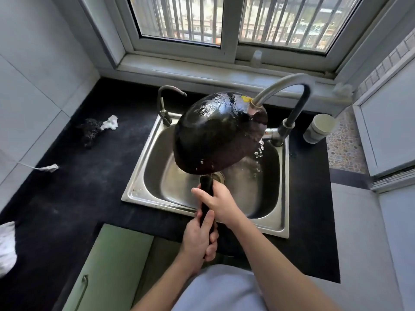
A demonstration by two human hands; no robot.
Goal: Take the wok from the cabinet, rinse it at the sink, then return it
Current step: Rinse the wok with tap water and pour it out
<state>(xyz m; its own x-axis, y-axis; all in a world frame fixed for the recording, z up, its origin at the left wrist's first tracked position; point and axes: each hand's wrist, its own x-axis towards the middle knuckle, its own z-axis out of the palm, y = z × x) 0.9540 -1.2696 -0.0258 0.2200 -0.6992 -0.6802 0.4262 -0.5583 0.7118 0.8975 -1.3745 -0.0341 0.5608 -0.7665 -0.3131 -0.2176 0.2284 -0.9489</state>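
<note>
The black wok [215,133] is turned bottom-up and tilted over the steel sink [143,176]. Its wet underside faces me and shines. The tall faucet [289,86] ends just above the wok's far right side, and water runs off the rim into the basin. Both hands hold the wok's black handle [206,187]. My right hand [219,200] grips it higher up, close to the pan. My left hand [198,239] grips the lower end, over the counter's front edge.
A small second tap [165,106] stands at the sink's back left. A paper cup [320,129] sits on the right. On the black counter [74,194] to the left lie a dark scrubber [89,131], white crumpled paper [110,123] and a white cloth [6,248]. A green cabinet door [107,268] is below.
</note>
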